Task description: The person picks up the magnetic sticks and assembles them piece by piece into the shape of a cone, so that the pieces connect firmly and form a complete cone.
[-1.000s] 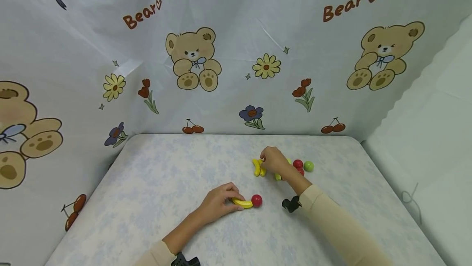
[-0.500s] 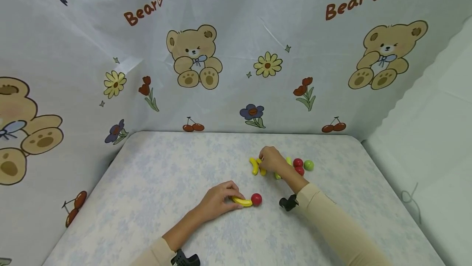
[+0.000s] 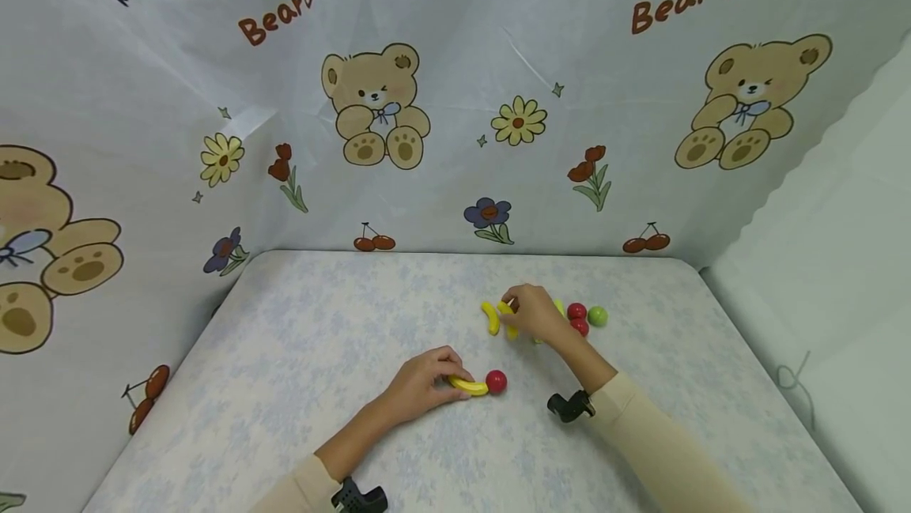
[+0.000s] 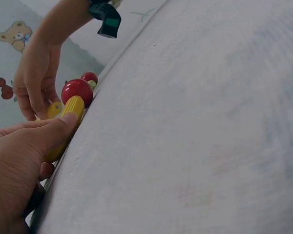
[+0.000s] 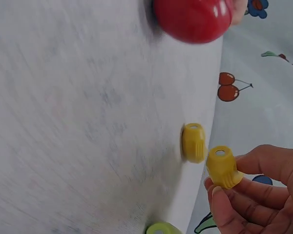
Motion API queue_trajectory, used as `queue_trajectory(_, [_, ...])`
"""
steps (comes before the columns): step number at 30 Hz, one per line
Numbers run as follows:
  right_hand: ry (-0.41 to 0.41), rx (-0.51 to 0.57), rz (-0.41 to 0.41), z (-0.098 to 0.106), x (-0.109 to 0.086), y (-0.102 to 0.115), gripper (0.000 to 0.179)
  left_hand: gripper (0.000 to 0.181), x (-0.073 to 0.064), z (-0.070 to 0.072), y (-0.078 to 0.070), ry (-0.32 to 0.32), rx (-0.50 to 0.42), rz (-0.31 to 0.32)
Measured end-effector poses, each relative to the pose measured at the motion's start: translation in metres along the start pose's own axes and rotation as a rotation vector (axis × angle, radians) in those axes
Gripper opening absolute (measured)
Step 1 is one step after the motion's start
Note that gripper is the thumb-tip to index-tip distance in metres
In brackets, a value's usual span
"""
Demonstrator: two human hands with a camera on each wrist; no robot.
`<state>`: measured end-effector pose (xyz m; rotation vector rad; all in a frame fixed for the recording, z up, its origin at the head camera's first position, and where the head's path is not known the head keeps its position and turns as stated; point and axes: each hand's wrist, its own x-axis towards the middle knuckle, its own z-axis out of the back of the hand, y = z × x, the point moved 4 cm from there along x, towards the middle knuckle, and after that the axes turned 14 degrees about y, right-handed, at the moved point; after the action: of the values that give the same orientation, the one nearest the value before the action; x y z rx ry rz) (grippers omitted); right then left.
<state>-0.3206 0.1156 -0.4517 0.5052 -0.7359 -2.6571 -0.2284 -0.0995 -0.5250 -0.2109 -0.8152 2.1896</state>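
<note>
My left hand (image 3: 421, 388) pinches a yellow toy banana (image 3: 473, 387) lying on the table, thumb on one side and fingers on the other. The far tip of this banana meets a shiny red round toy fruit (image 3: 496, 382). Farther back, my right hand (image 3: 538, 314) holds a second yellow banana (image 5: 220, 168) between thumb and fingers; whether it is off the tabletop, I cannot tell. Just left of it in the head view lies a third yellow banana (image 3: 490, 318), untouched.
Right of my right hand sit two red round fruits (image 3: 576, 311) and a green one (image 3: 598, 316). A yellow-green piece (image 3: 558, 307) is partly hidden behind the hand. A patterned cloth (image 3: 441, 102) hangs behind the table (image 3: 342, 315).
My right hand has shifted slightly right with its banana, and the gap to the neighbouring banana has widened. My left hand stays at its banana and the red fruit. The head view has tilted slightly.
</note>
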Motion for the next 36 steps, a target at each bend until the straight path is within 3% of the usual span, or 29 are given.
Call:
queue_trajectory(8, [-0.059,0.113,0.053,-0.008,-0.026,-0.002,0.025,0.02,0.0,0.002,-0.002,0.008,-0.002,0.0])
queue_trajectory(15, [-0.052,0.387,0.07,-0.02,-0.045,-0.009,0.028,0.019,0.0,0.003,-0.002,0.032,0.005,0.009])
queue_trajectory(19, [-0.047,0.467,0.045,-0.028,-0.052,-0.015,0.03,0.019,0.0,0.004,-0.002,0.051,-0.001,-0.011])
queue_trajectory(27, [-0.005,0.506,0.047,-0.043,-0.055,-0.015,0.03,0.017,-0.002,0.008,0.003,0.099,-0.051,-0.08])
queue_trajectory(36, [0.021,0.492,0.021,-0.05,-0.057,-0.014,0.03,0.018,-0.004,0.017,0.005,0.179,-0.105,-0.068])
